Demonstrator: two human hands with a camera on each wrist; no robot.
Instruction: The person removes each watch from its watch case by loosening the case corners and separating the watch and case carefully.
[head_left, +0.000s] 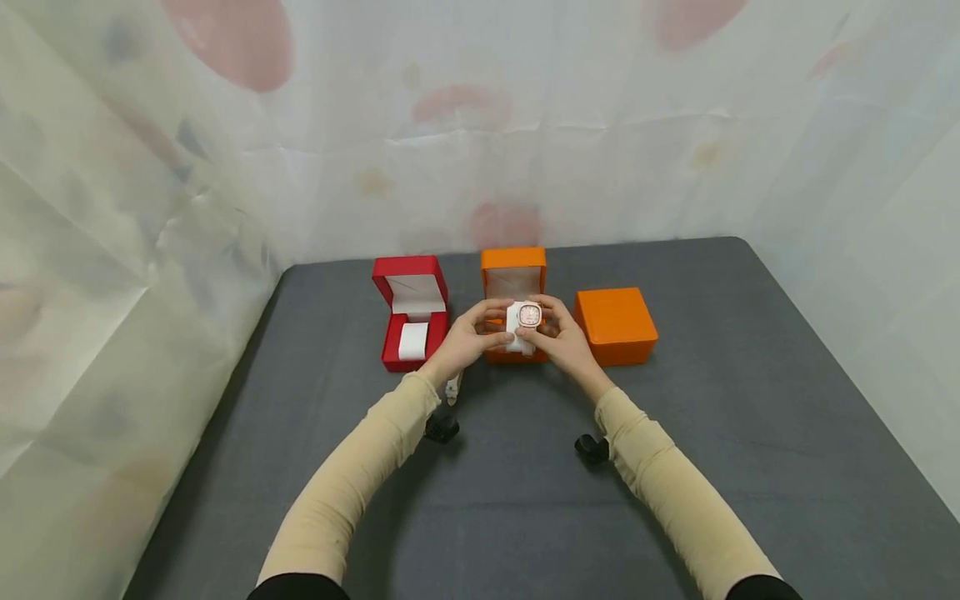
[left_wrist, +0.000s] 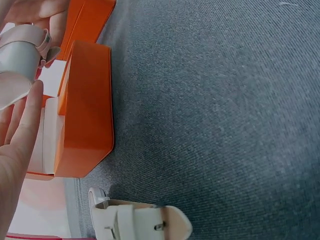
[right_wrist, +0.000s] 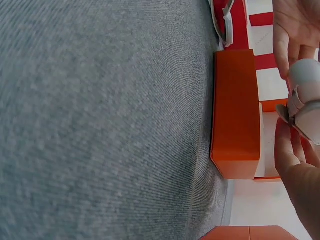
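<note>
hands: left hand (head_left: 468,340) and right hand (head_left: 564,337) both pinch the watch on its white cushion (head_left: 525,321), frame centre
orange box (head_left: 514,287): open, right behind the watch
red box (head_left: 411,311): open, white cushion inside
closed orange box (head_left: 615,325): right of centre on the worktop (head_left: 750,417)

We are seeing three boxes sitting in a row on the table (head_left: 750,417): an open box (head_left: 411,310) left, another open box (head_left: 513,275) in the middle, a closed box (head_left: 616,325) right.

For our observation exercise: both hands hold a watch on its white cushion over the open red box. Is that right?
Not quite. The left hand and right hand hold the watch over the open orange box, not the red box; the head view shows it.
</note>
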